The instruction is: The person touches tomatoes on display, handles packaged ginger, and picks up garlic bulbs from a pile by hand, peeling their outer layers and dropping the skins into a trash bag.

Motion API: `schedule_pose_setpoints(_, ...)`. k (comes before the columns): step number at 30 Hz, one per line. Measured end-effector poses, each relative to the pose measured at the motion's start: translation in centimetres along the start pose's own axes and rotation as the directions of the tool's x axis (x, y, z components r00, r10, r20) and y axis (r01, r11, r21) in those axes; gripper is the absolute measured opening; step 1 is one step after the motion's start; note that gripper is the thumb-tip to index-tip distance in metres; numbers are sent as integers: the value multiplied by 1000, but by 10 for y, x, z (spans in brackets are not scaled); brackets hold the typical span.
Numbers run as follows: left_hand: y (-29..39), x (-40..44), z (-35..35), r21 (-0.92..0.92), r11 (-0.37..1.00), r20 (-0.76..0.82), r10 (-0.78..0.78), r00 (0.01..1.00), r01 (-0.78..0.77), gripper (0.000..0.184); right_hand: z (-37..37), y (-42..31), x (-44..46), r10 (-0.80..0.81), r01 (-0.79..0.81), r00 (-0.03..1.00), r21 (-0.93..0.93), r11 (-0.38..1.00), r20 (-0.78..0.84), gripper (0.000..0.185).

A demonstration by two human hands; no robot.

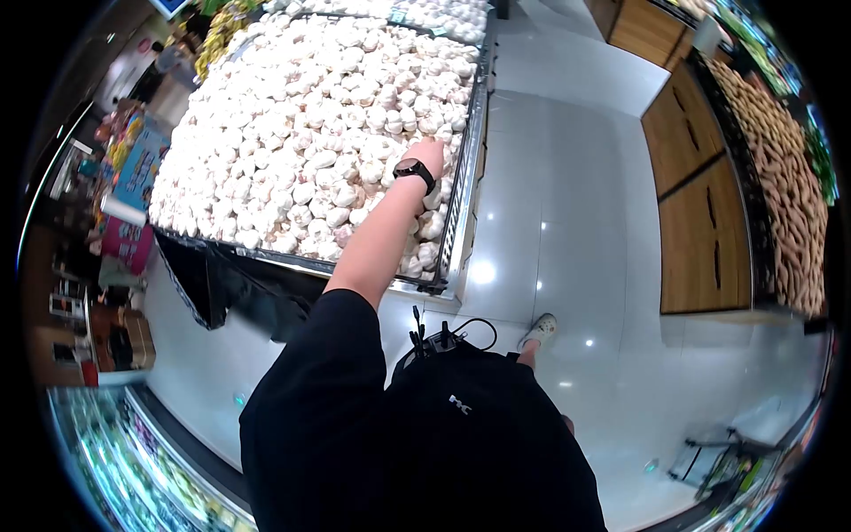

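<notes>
A large bin of white garlic bulbs (292,124) fills the upper left of the head view. One bare arm, with a dark watch (413,168) at the wrist, reaches over the bin's right side. It comes from the left shoulder, so it is my left hand (428,155), resting on or among the bulbs near the right edge. The fingers are bent and their tips are hidden among the garlic; whether they hold a bulb does not show. My right hand is out of sight.
A black-edged metal rim (470,168) borders the bin. Black plastic (266,293) hangs below its front. Across the tiled aisle (567,177) stands a wooden counter (705,239) with root vegetables (780,168). A shopping cart (722,465) is at the lower right.
</notes>
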State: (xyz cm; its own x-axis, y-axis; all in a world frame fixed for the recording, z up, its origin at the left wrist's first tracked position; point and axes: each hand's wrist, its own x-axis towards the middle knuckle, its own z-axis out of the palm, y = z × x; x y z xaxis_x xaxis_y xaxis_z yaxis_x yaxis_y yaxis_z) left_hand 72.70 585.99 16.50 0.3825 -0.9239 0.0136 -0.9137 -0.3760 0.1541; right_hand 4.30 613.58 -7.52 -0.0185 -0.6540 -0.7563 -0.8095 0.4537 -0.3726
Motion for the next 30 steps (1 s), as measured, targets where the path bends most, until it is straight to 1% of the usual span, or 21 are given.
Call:
schedule_pose_setpoints(1, -6, 14, 6, 166, 986, 143, -29, 989, 5, 27, -24, -12, 42, -62, 62, 998, -35, 997, 4, 44)
schedule_pose_setpoints(2, -1, 6, -13, 183, 981, 156, 40, 987, -68, 26, -47, -14, 88, -123, 124, 992, -72, 990, 14, 43)
schedule_pose_setpoints(3, 12, -4, -32, 192, 981, 200, -11, 980, -28, 26, -79, -44, 109, -225, 221, 974, -192, 956, 0, 42)
schedule_pose_setpoints(6, 6, 12, -33, 267, 963, 327, -51, 944, -40, 24, -159, -174, 184, -493, 484, 864, -428, 763, 97, 39)
schedule_pose_setpoints(9, -1, 13, -26, 271, 952, 282, 64, 957, -144, 17, -217, -336, 233, -679, 665, 710, -496, 558, 189, 42)
schedule_pose_setpoints(10, -2, 13, -25, 268, 958, 274, 22, 961, -98, 17, -226, -398, 239, -704, 692, 671, -535, 484, 231, 41)
schedule_pose_setpoints(12, -10, 14, -17, 342, 926, 244, 76, 967, -159, 20, -229, -508, 249, -857, 818, 421, -533, 218, 296, 37)
schedule_pose_setpoints(13, -16, 16, -7, 387, 908, 253, 62, 966, -159, 16, -228, -569, 220, -876, 859, 346, -490, 150, 337, 34)
schedule_pose_setpoints(14, -14, 13, -8, 433, 884, 254, 68, 965, -177, 14, -221, -619, 206, -904, 887, 207, -461, 12, 375, 32)
schedule_pose_setpoints(16, -12, 10, -13, 433, 890, 246, 35, 969, -142, 12, -202, -698, 155, -900, 922, 51, -366, -124, 433, 30)
schedule_pose_setpoints(19, -19, -1, -9, 200, 980, -64, 23, 998, -10, 10, -150, -760, 113, -861, 926, -230, -169, -337, 454, 29)
schedule_pose_setpoints(20, -17, -5, -13, 80, 996, -200, -28, 979, 45, 9, -132, -774, 108, -825, 902, -309, -128, -411, 474, 29)
schedule_pose_setpoints(21, -14, -10, -17, -101, 979, -242, -198, 950, 178, 7, -115, -785, 99, -794, 886, -350, -100, -453, 497, 29)
schedule_pose_setpoints(22, -12, -12, -20, -302, 939, -410, -283, 867, 163, 8, -98, -796, 90, -763, 868, -390, -71, -492, 516, 29)
schedule_pose_setpoints(23, -9, -18, -18, -431, 871, -471, -440, 765, 236, 9, -77, -804, 91, -723, 847, -442, -20, -532, 531, 28)
schedule_pose_setpoints(24, -4, -23, -20, -556, 782, -505, -588, 632, 283, 11, -61, -811, 90, -690, 843, -418, -31, -537, 591, 26)
schedule_pose_setpoints(26, 18, -37, -38, -871, 457, -354, -838, 416, 179, 13, -32, -826, 96, -548, 804, -426, 24, -594, 720, 23)
schedule_pose_setpoints(27, 22, -46, -30, -919, 372, -302, -878, 370, 133, 13, -24, -829, 93, -525, 799, -431, 40, -600, 734, 23)
schedule_pose_setpoints(28, 21, -54, -23, -953, 294, -255, -910, 326, 76, 14, -13, -834, 88, -502, 812, -344, -17, -583, 793, 22)
schedule_pose_setpoints(29, 27, -60, -22, -989, 142, -146, -950, 276, -37, 14, -3, -837, 84, -472, 816, -253, -75, -573, 844, 21)
schedule_pose_setpoints(30, 36, -65, -20, -987, -12, -27, -972, 235, -161, 15, -2, -838, 74, -476, 834, -291, -24, -551, 830, 24)
